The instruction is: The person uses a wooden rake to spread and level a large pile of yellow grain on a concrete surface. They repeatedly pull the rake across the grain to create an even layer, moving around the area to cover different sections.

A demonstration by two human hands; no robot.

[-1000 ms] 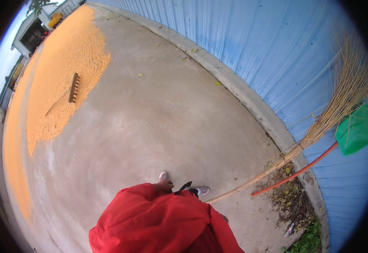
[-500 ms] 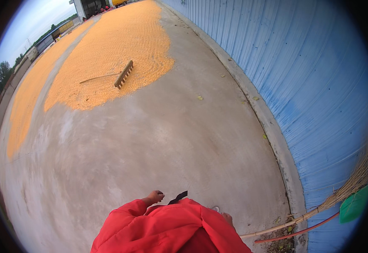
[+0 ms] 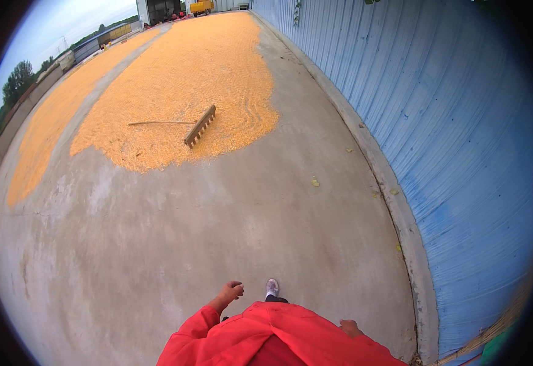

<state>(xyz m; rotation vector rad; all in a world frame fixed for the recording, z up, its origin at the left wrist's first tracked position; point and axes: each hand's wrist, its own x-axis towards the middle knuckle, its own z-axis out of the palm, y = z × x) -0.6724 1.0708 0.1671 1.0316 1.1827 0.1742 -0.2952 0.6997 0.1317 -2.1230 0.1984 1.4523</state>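
Note:
My left hand (image 3: 232, 291) hangs out in front of the red jacket (image 3: 248, 335), its fingers curled loosely with nothing visible in them. To the right, only part of my right hand (image 3: 350, 328) shows past the jacket; its fingers are too hidden to read. Neither hand touches anything in view. Between them, a light shoe (image 3: 272, 287) of mine steps forward on the concrete. Farther ahead, a wide-toothed wooden rake (image 3: 200, 127) lies on spread yellow corn kernels (image 3: 175, 79), its handle pointing left.
A blue corrugated wall (image 3: 425, 122) runs along the right, above a concrete curb (image 3: 394, 201). Broom-like dry stalks (image 3: 504, 323) and a green piece lean there at the lower right. A second strip of corn (image 3: 53, 134) lies left. A yellow vehicle (image 3: 201, 7) stands far ahead.
The view has swung left and up, so the rake and corn appear farther right and lower. My shoe has come forward, more of my right hand shows, and the dry stalks have slid toward the lower-right edge.

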